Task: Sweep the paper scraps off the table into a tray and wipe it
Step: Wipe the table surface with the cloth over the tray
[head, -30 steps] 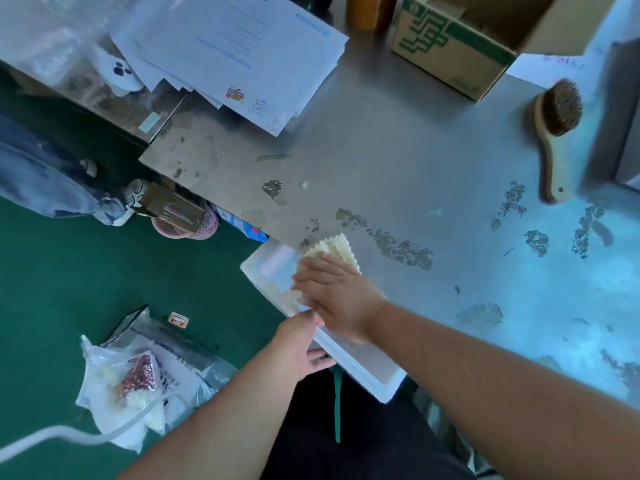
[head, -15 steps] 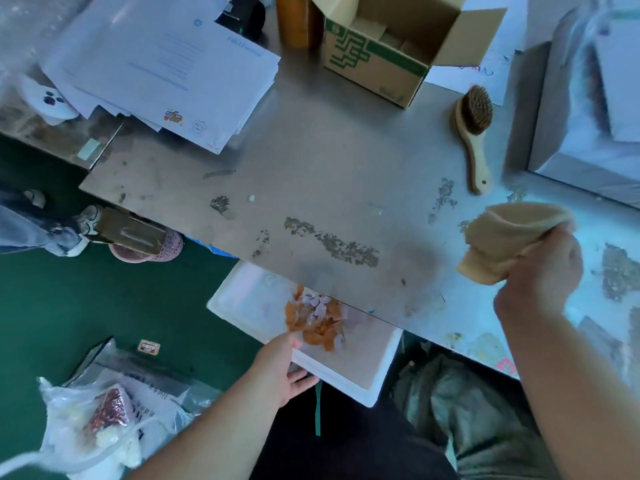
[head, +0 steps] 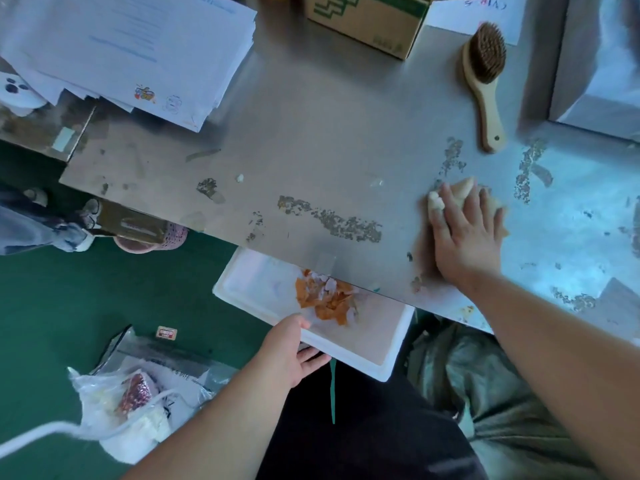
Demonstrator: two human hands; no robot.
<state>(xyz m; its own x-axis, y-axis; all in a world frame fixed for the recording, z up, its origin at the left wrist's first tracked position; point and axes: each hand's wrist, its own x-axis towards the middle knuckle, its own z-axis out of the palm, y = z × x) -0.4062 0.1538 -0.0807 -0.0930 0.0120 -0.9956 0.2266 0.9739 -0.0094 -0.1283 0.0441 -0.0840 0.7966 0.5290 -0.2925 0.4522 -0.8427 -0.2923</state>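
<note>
While my left hand (head: 291, 351) grips the near rim of the shallow white rectangular tray (head: 249, 289), thumb on top and fingers curled underneath, the tray sits just below the near edge of the dull grey metal table (head: 311, 133), its far side tucked under the tabletop. A heap of orange and pale torn paper scraps (head: 325, 297) lies inside the tray, right beside that edge.

Farther and to the right, my right hand (head: 465, 237) lies palm down on the tabletop, fingers straight and spread apart, pressing a crumpled cream cloth (head: 462, 188) flat against the metal; the cloth shows past my fingertips. Patches of flaky grey residue mark the surface to its left and right.

Beyond the cloth, a wooden-handled bristle brush (head: 485, 74) lies apart from it. At the far edge stands a brown cardboard box with green print (head: 367, 19), and far left a loose stack of white printed papers (head: 138, 46).
</note>
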